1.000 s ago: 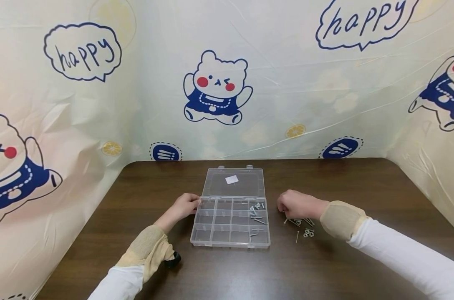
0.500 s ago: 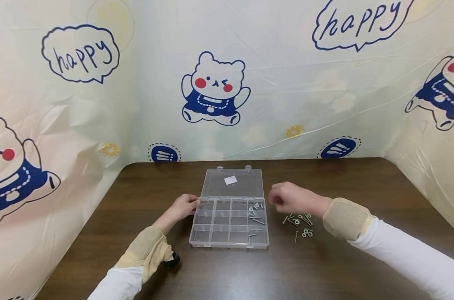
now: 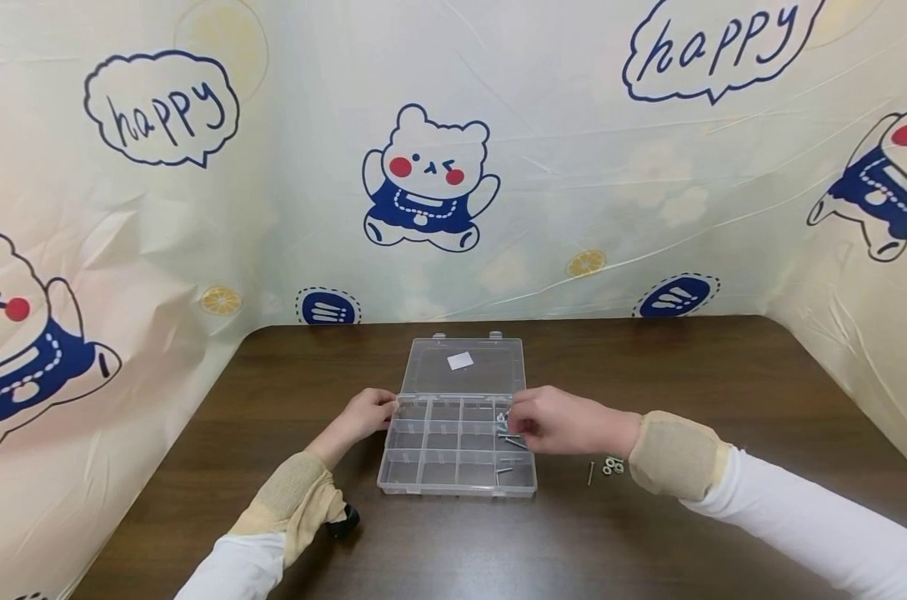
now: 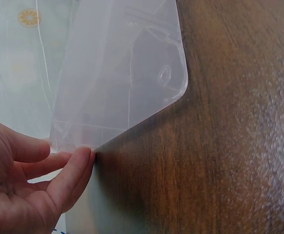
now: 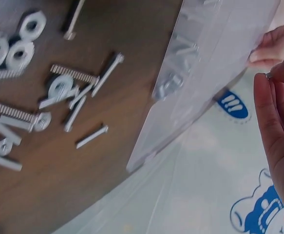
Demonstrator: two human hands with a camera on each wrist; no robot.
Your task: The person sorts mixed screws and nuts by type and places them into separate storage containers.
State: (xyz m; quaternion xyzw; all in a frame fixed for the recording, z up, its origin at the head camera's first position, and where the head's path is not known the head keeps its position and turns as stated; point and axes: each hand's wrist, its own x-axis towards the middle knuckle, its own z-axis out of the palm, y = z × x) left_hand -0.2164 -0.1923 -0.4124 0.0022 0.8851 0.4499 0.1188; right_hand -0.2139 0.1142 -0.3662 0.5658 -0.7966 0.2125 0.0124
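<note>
A clear plastic compartment box [image 3: 442, 475] lies with its lid [image 3: 431, 364] laid back. Several screws [image 3: 517, 442] lie in its right-hand compartments. At the box's far left corner, my left hand [image 3: 365, 414] pinches the edge between thumb and fingers, as the left wrist view shows. Over the right column is my right hand [image 3: 566, 418], which partly covers the back and middle compartments. In the right wrist view its thumb and forefinger pinch a small silver metal piece [image 5: 267, 75], mostly hidden, so its kind cannot be told.
Right of the box on the brown table [image 3: 453, 550], several nuts [image 3: 613, 465] and a screw [image 3: 591, 474] lie loose. The right wrist view shows more loose screws [image 5: 92, 137], springlike threaded pieces and washers [image 5: 60, 87]. A printed cloth [image 3: 558, 183] hangs behind the table.
My right hand has moved from above the loose hardware leftward, then forward-down over the box's right column. My left hand stays at the box's corner.
</note>
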